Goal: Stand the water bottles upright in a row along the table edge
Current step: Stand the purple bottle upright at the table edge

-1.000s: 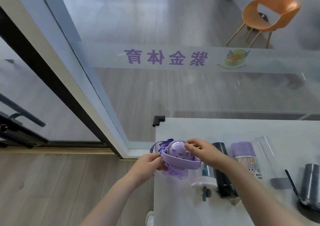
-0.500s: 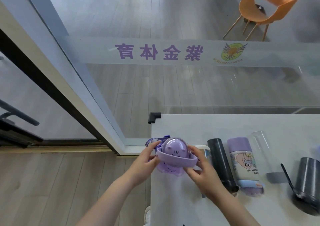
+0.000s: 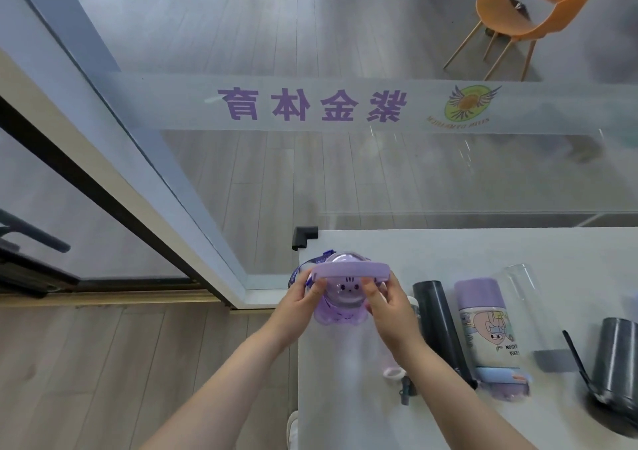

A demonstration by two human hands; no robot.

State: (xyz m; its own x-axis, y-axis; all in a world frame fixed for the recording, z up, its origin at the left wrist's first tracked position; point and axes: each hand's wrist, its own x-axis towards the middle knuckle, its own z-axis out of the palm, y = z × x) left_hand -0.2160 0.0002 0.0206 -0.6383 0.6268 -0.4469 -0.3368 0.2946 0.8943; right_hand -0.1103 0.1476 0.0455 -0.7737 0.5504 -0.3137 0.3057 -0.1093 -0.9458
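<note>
Compared w/ half a sec before, the handle (image 3: 351,270) of the purple bottle (image 3: 341,294) is now swung up above the dome lid, not across the front, and the cat face shows under it. Both hands moved up to the handle ends. Left hand (image 3: 303,297) pinches the left end, fingers closed on it; right hand (image 3: 386,306) grips the right end the same way. The bottle is between the two hands, near the left corner of the table (image 3: 483,246). To the right lie a black bottle (image 3: 440,325), a cartoon bottle (image 3: 485,332) and a grey bottle (image 3: 618,363), all on their sides.
</note>
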